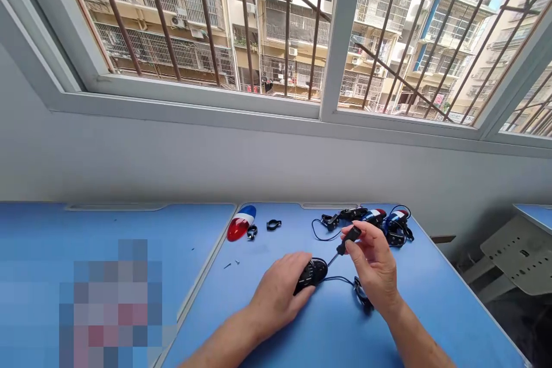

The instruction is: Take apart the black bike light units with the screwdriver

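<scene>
My left hand (280, 283) is closed around a black oval housing (314, 272) and presses it to the blue table (267, 345). In my right hand (376, 267) a small black-handled screwdriver (348, 240) is pinched, slanting down to the left. Its tip meets the right end of the housing or lies right beside it; I cannot tell which. A thin black cable (340, 278) runs from the housing to a small black clamp-like part (362, 297), just below my right hand.
A red, white and blue shell (241, 223) lies at the back left, near black ring clamps (273, 224) and small screws (227, 266). Several cabled black devices (352, 214) sit at the back right. Beyond the table stand a wall and a barred window (284, 104). A pixelated patch covers the lower left.
</scene>
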Available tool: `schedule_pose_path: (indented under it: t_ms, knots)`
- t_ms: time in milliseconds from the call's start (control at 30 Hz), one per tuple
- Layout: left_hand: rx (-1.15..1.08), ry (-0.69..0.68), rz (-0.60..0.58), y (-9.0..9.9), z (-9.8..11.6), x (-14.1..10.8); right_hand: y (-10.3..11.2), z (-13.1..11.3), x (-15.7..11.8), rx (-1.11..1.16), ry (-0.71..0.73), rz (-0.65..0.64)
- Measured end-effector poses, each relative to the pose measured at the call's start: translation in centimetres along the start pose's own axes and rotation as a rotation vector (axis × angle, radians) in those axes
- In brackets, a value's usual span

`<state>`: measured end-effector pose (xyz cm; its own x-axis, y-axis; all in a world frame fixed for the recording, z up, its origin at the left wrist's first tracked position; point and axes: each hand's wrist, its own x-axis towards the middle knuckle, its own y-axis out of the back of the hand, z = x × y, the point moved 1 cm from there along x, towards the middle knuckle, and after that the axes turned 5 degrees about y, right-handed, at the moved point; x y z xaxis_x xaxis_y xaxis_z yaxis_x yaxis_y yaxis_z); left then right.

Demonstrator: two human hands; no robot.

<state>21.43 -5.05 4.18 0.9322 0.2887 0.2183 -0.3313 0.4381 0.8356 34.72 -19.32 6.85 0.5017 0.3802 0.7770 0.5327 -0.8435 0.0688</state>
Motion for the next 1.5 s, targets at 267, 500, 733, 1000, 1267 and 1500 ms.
schedule_pose_path:
  t_ms: [267,500,733,1000,1267,1500]
  knots:
    - [-0.056,0.006,0.032,-0.3,0.3,-0.1,-0.4,0.8,-0.5,-0.050,0.014,-0.038]
    - [-0.077,0.017,-0.044,0.0,0.6,0.0,-0.3,1.2,-0.8,-0.089,0.041,-0.074]
    - [-0.063,0.025,-0.059,0.0,0.7,0.1,-0.6,1.2,-0.8,-0.137,0.090,-0.100]
    - [-0.054,0.020,-0.049,0.0,0.7,0.0,-0.5,1.3,-0.4,-0.212,0.145,-0.136]
    - [-0.042,0.021,-0.031,0.0,0.8,0.1,-0.5,0.6,0.2,-0.255,0.212,-0.092]
    - [-0.069,0.014,-0.029,0.0,0.6,0.0,-0.4,0.8,0.0,-0.219,0.198,-0.129]
